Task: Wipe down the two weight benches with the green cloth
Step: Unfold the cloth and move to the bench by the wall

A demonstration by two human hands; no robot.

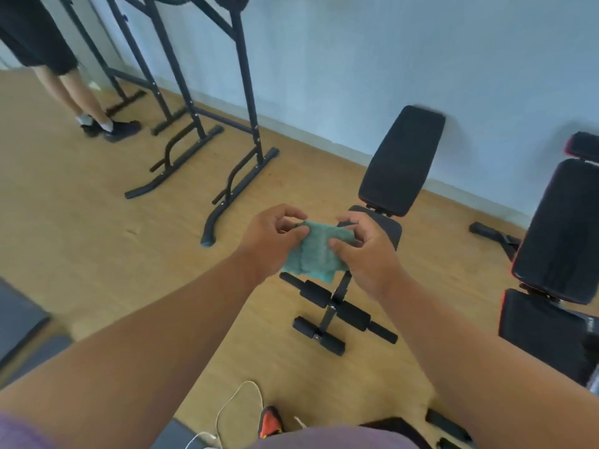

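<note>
We hold the green cloth [312,251] in the air between both hands, left grip [270,236] and right grip [363,251] each pinching an upper edge, above the nearer weight bench [402,163]; the second bench [564,231] stands to the right.

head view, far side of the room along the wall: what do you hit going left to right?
Standing person's legs → black rack frame → first weight bench → second weight bench. In front of them, both hands hold the green cloth, which overlaps the first bench.
</note>
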